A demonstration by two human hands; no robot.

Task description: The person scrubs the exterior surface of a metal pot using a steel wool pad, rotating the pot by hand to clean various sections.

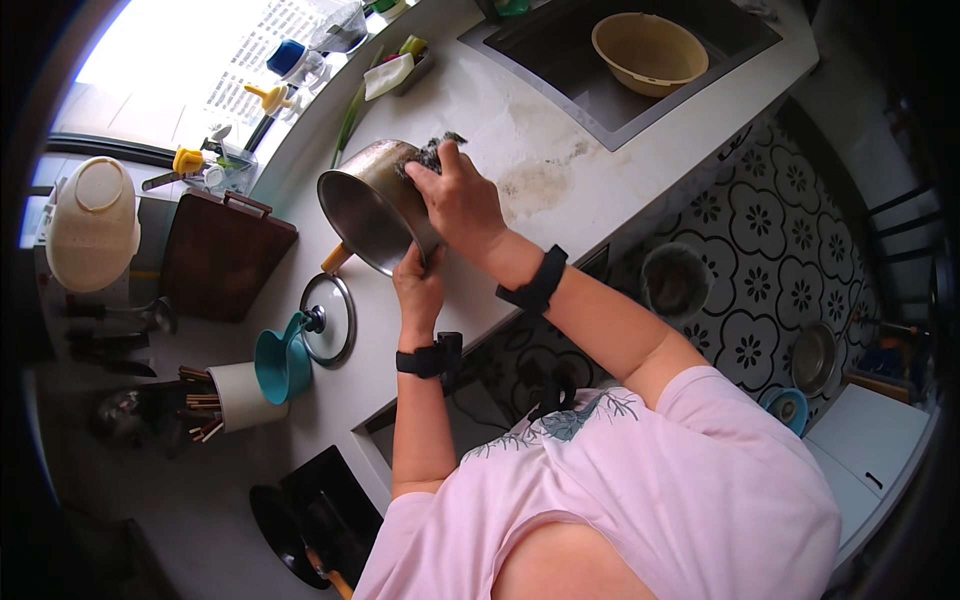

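A metal saucepan [375, 217] with a wooden handle [337, 258] is tipped on its side above the white counter, its hollow inside facing me. My left hand [420, 285] grips the lower part of its rim, thumb at the edge. Pressed against the stained outer side is a dark steel-wool scourer [431, 156], held in the fingers of my right hand [461, 195]. The pan's underside is turned away from view. Just below the pan, a glass lid [330, 337] with a metal rim rests by the wall.
Brownish wet stains [536, 180] mark the counter [600, 180] beside my right hand. A sink [540, 67] at the upper right holds a beige basin [651, 56]. A teal ladle [281, 367], a chopstick holder [247, 394] and a brown cutting board [221, 255] stand left; a frying pan [281, 532] sits lower down.
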